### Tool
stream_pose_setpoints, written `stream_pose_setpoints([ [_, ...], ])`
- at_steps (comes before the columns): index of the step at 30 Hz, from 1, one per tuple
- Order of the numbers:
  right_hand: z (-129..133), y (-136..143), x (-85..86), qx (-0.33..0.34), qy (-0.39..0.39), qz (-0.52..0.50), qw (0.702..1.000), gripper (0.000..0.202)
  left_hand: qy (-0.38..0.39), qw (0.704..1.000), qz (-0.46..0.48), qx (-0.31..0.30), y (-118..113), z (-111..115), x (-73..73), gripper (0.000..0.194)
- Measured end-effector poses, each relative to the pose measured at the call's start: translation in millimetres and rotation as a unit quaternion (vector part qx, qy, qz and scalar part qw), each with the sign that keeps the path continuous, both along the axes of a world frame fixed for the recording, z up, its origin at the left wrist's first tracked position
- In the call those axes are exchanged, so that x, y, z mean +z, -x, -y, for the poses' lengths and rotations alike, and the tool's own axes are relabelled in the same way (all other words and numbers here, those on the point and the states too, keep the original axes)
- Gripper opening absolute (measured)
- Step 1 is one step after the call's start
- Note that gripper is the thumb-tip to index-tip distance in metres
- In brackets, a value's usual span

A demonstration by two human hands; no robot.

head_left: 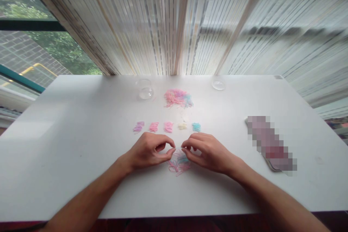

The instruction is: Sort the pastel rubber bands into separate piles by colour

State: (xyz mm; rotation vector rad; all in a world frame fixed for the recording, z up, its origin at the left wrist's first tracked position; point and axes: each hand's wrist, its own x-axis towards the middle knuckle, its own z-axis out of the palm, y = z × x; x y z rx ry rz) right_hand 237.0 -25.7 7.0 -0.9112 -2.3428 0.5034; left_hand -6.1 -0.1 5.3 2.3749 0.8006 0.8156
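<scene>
My left hand (pixel 152 150) is closed in a pinch, thumb against forefinger, above a loose heap of pink and blue strands (pixel 178 165). Facing it across a small gap, my right hand (pixel 205 151) pinches too, over the heap's right side. What either pinch holds, if anything, is too small to make out. Beyond my hands lies a row of small bundles: purple (pixel 139 127), pink (pixel 154 127), another pink (pixel 168 127), pale yellow (pixel 182 126) and blue (pixel 196 127). Behind them sits a larger mixed pile (pixel 178 98) of pink, lilac and blue strands.
A clear container (pixel 145 90) stands at the back, left of the larger pile. A clear round lid or dish (pixel 219 85) is at the back right. A blurred-out flat object (pixel 269 145) lies on the white table (pixel 67 152) at right. Striped curtains hang behind the table.
</scene>
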Motion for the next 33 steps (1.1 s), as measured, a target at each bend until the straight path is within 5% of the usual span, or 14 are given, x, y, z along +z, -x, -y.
stream_pose_setpoints([
  [27,-1,-3,2.0,-0.011,-0.004,0.012,1.0,0.013,-0.004,1.0,0.005,0.001,1,-1,-3.5,0.006],
  [33,-21,-34,14.7,-0.118,0.011,0.008,0.993,0.012,-0.009,1.0,0.001,0.002,1,-2,-4.2,0.009],
])
